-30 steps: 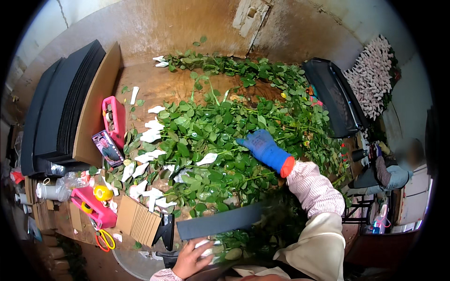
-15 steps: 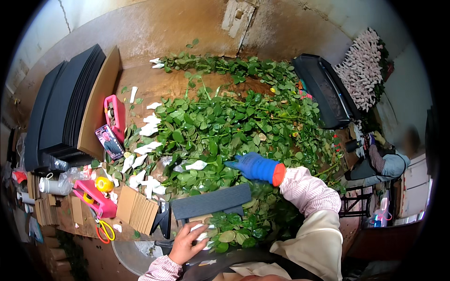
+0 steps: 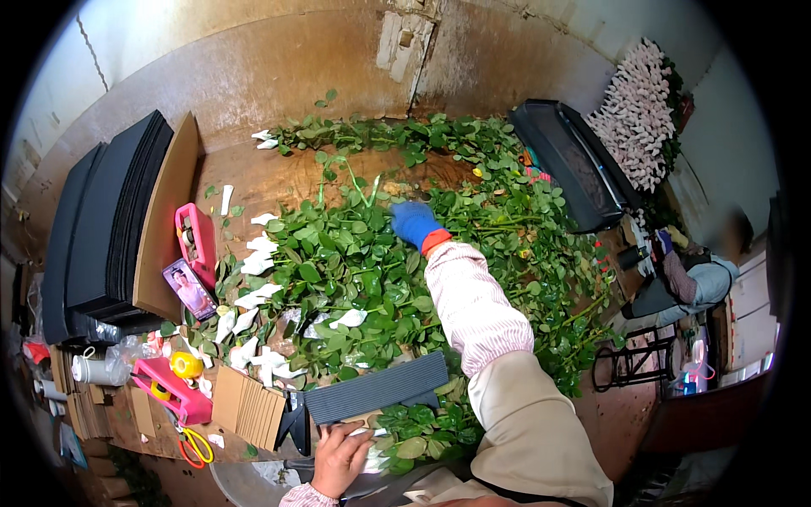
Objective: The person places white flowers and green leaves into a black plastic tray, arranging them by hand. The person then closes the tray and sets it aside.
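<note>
My bare left hand [image 3: 340, 460] is at the front edge of the table, its fingers curled over white-wrapped rose heads [image 3: 376, 460]. Their leafy stems [image 3: 427, 435] stretch to the right beneath a black corrugated board [image 3: 376, 389]. My right hand [image 3: 414, 224], in a blue glove with an orange cuff, reaches into the middle of a broad pile of green rose stems [image 3: 363, 253]. Its fingertips are down among the leaves, so their grip is hidden. Along the pile's left side several more white-wrapped rose heads [image 3: 258, 296] point left.
Stacked black boards [image 3: 114, 220] stand at the left, beside a pink tape dispenser [image 3: 196, 241] and a phone [image 3: 190, 289]. Nearer lie another pink dispenser [image 3: 173, 393], scissors [image 3: 196, 446] and cardboard pieces [image 3: 245, 406]. A black bin [image 3: 566, 165] stands back right; a person [image 3: 697, 279] works beyond.
My right hand has moved away from me and a little left, from beside a single wrapped rose to the middle of the pile. My left hand stays on the wrapped heads.
</note>
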The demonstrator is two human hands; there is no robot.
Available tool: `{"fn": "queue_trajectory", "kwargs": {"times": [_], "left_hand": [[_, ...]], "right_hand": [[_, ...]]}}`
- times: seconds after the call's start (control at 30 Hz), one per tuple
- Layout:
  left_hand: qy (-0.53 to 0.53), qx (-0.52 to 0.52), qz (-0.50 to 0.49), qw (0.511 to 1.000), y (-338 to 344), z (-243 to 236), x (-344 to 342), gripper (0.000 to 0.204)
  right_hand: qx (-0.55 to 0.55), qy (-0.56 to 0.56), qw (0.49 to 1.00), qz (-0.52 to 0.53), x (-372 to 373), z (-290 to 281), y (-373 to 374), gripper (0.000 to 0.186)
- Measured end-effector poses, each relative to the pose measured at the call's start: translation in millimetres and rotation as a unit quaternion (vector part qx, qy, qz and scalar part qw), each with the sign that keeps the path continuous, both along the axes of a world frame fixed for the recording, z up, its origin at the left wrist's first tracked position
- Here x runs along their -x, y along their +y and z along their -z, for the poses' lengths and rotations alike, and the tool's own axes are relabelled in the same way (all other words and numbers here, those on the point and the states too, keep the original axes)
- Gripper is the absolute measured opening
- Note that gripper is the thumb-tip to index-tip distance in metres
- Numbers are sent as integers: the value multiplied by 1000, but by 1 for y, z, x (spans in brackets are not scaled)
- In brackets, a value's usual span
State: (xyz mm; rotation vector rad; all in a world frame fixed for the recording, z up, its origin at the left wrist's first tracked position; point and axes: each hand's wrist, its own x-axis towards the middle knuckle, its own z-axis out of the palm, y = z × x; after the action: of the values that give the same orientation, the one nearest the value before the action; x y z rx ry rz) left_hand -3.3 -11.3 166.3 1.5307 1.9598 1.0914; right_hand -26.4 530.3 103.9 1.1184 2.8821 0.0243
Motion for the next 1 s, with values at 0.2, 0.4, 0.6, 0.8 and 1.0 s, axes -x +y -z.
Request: {"fn": "queue_trajectory", "kwargs": {"times": [0.2,0.4,0.6,0.8,1.0], "left_hand": [[-71,5,-45,996,-7,-1,-7,24],[-31,-41,-19,998,-8,5,-2,15],[-51,-73,-42,995,-8,21,-3,14],[-160,-45,-114,979,-9,31,-11,62],[-161,-46,-70,983,-5,19,-5,54]], "right_hand": [[-139,350,892,-250,-37,-120,-72,31],[-103,360,903,-208,-152,-196,-67,46],[-28,245,953,-177,-278,-230,-175,52],[115,102,975,-163,-367,-144,-205,48],[52,-117,973,-194,-347,-135,-207,38]]}}
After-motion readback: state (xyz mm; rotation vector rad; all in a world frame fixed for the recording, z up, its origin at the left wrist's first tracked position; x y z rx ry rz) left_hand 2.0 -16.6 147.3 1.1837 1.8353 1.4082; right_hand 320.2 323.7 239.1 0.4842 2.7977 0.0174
